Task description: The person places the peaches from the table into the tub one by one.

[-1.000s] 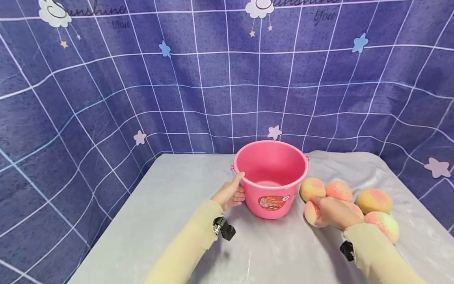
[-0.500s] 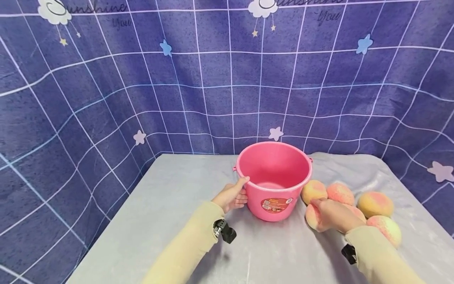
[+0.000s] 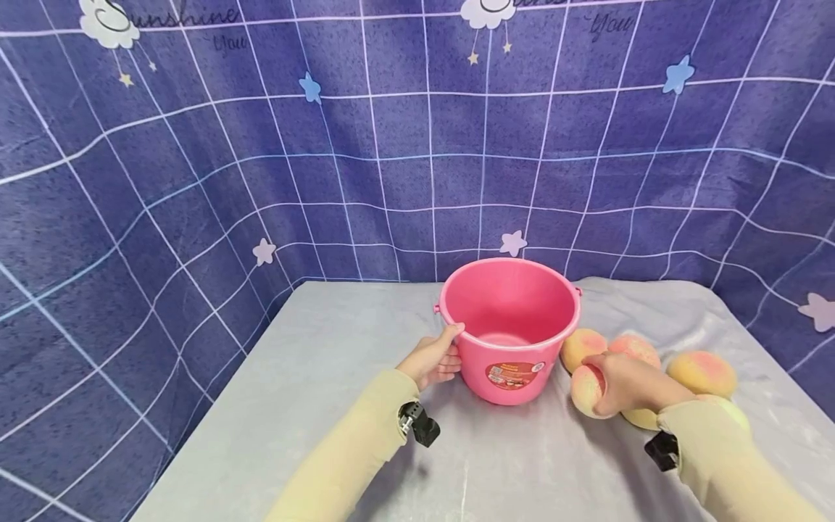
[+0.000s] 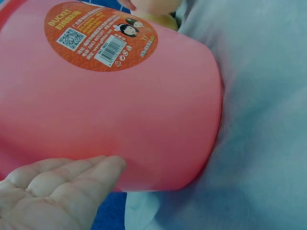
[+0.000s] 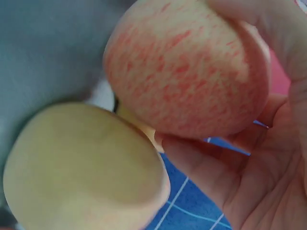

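A pink bucket (image 3: 476, 362) stands upright with its mouth up; the part of its inside that shows holds nothing. My left hand (image 3: 430, 359) holds its near left side, thumb over the rim and fingers against the outer wall. In the left wrist view those fingers (image 4: 72, 182) lie along the pink wall below an orange label (image 4: 103, 38). Right of the bucket, my right hand (image 3: 629, 380) grips a peach (image 3: 587, 391) with red speckles. The right wrist view shows this peach (image 5: 187, 72) between thumb and fingers, beside a paler yellow peach (image 5: 81, 167).
Several other peaches lie around the right hand, among them one by the bucket (image 3: 583, 346), a pinkish one behind the hand (image 3: 636, 348) and one farther right (image 3: 703, 373). A grey cloth (image 3: 326, 377) covers the table. A blue checked curtain (image 3: 391, 181) hangs behind and at the left.
The right hand has risen slightly with its peach and now hides more of the peaches behind it. The left hand keeps its hold on the bucket. The head view has shifted slightly.
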Demonstrator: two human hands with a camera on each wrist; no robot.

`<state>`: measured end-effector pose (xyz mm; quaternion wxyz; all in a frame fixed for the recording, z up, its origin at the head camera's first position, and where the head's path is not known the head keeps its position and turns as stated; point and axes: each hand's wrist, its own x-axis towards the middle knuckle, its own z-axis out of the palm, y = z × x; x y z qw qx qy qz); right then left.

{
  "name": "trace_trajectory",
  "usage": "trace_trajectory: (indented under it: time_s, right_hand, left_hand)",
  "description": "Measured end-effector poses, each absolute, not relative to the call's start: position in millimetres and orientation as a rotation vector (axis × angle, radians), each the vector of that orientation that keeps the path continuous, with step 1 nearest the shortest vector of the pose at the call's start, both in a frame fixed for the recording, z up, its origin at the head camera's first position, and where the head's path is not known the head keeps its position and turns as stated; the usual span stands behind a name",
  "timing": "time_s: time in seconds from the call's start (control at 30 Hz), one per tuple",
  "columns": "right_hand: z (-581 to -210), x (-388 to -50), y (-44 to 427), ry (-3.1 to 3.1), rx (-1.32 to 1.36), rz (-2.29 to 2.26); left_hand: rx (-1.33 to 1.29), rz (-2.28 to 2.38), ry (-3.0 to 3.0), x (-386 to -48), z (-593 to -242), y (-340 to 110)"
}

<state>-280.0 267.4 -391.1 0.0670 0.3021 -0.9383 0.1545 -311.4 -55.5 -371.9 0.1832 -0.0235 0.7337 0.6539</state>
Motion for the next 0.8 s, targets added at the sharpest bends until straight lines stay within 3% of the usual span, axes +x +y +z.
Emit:
trace_trajectory:
  time_s: [0.4, 0.8]
  right_hand:
    - [-384.1, -278.8, 273.5, -2.684, 1.000, 0.477]
    - [-378.1, -274.1, 279.1, -2.614, 0.880, 0.515]
  left_hand:
    - [-0.067, 1.862, 2.086, -311.5, -374.3, -56.3]
    - [-0.077, 1.854, 2.088, -312.1, -375.7, -54.6]
